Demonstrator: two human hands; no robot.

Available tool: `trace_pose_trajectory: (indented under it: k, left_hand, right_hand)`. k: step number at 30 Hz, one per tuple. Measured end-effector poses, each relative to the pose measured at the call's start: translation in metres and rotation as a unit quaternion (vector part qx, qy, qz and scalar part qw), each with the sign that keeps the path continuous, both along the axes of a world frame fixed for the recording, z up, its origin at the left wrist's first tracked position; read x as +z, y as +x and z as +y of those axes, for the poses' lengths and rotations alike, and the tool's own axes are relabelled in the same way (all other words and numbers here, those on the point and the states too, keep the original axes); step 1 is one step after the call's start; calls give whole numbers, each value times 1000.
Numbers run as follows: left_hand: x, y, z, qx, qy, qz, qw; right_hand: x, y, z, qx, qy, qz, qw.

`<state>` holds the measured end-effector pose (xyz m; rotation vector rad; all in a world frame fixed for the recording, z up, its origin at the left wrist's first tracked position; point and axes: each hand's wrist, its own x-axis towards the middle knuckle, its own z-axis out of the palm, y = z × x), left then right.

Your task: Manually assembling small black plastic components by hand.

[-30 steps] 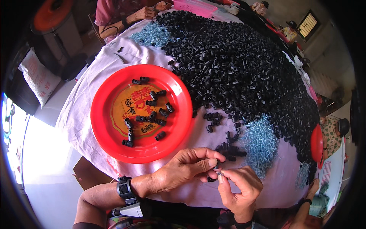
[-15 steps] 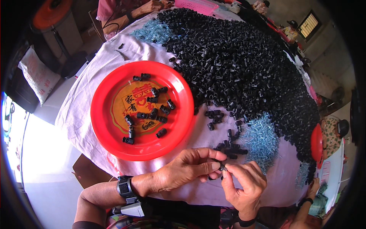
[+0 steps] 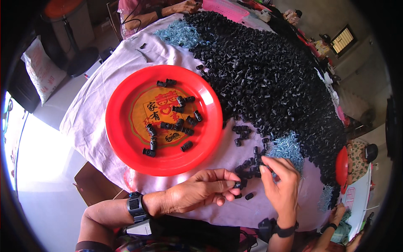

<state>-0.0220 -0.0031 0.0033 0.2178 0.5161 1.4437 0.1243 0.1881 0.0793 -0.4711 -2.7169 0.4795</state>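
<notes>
Glossy red plastic tray [image 3: 116, 122], matt cloth [image 3: 94, 98], black plastic pieces [image 3: 268, 75], shiny bluish bits [image 3: 286, 148]

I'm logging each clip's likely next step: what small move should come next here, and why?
Probably the right hand should bring one piece from the cluster of small black pieces to the left hand. The left hand pinches a single black part, and the right fingers are at the cluster's right side; whether they grip anything is unclear.

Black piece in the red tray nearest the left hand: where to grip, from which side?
Likely mid-length on the black piece, fingers across its long sides, from above: it lies lengthwise on the red tray's floor, apart from others.
</notes>
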Motion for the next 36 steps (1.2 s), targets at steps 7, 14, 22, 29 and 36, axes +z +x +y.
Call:
trace_pose_trajectory:
  k: [7, 14, 22, 29, 36]
  left_hand:
    - [-12, 1, 0, 0, 28, -46, 999]
    - [-8, 1, 0, -5, 21, -35, 999]
    - [-6, 1, -1, -12, 11, -23, 1000]
    - [-2, 3, -1, -1, 7, -4, 1000]
    - [-3, 6, 0, 23, -7, 19, 1000]
  right_hand:
    - [-23, -42, 0, 48, 47, -35, 997]
    - [-35, -73, 32, -12, 6, -37, 999]
    - [-39, -69, 23, -10, -19, -18, 1000]
    - [-15, -26, -4, -29, -242, 61, 968]
    - [-1, -2, -33, 52, -223, 83, 970]
